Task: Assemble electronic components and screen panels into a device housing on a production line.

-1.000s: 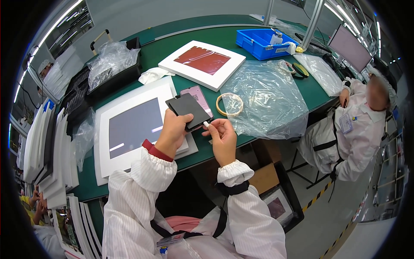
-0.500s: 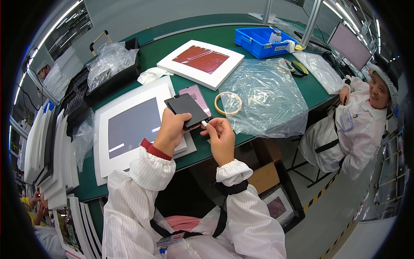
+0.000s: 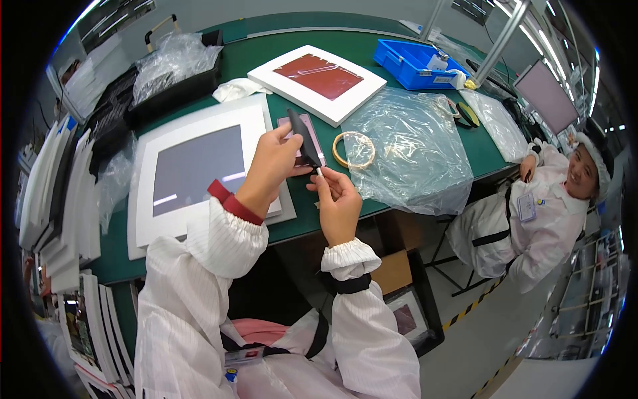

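My left hand (image 3: 269, 159) is closed around a thin black slab (image 3: 304, 136), tilted almost edge-on above the table. With its fingertips my right hand (image 3: 339, 205) pinches a small white plug-like piece (image 3: 319, 171) at the slab's near end. Whether that piece is inserted into the slab or only touches it, I cannot tell. Behind the slab lies a phone with a pink screen (image 3: 314, 128), partly hidden. To the left is a white-framed panel with a grey screen (image 3: 199, 169), on a white sheet. A yellow tape roll (image 3: 336, 156) rests right of the phone.
Clear plastic film (image 3: 412, 159) covers the table's right part. Behind are a white frame with a red-brown panel (image 3: 365, 100) and a blue bin (image 3: 392, 65). White panels (image 3: 63, 199) stand at left, and a black crate (image 3: 176, 93) holds plastic bags. A person (image 3: 531, 213) sits at right.
The black slab has turned from face-up to nearly edge-on in my left hand. My right hand stays at its near end with the white piece. The whole view has shifted slightly.
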### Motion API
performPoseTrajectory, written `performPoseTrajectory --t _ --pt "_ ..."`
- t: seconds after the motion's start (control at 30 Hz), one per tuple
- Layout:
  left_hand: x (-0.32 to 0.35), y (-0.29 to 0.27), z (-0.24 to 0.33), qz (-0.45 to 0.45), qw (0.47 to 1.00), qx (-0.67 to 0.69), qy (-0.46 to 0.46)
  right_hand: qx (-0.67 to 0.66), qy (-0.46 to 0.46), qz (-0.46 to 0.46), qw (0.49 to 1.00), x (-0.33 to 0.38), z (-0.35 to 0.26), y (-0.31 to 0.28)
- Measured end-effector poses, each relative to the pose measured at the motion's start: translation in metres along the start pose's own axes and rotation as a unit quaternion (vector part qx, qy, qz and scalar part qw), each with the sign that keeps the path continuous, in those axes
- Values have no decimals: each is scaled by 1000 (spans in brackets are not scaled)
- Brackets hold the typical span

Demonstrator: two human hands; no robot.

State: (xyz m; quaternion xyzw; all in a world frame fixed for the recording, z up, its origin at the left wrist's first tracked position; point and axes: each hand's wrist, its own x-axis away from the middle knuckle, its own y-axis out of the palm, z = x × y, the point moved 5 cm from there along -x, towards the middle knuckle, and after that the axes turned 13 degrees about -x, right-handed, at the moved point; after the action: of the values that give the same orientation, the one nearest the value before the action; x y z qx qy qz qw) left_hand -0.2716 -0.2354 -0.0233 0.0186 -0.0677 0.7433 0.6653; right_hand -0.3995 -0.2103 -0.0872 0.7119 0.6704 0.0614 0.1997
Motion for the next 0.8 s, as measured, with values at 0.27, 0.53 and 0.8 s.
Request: performPoseTrajectory --t 0.27,0.53,0.8 --pt "-12 6 5 -24 999 -27 34 7 -24 3 1000 1 0 -1" --pt "-14 5 0 -15 999 -32 31 33 -20 -2 999 1 1 -1" --pt "-14 5 -1 -1 999 -32 30 26 -36 6 999 1 1 -2"
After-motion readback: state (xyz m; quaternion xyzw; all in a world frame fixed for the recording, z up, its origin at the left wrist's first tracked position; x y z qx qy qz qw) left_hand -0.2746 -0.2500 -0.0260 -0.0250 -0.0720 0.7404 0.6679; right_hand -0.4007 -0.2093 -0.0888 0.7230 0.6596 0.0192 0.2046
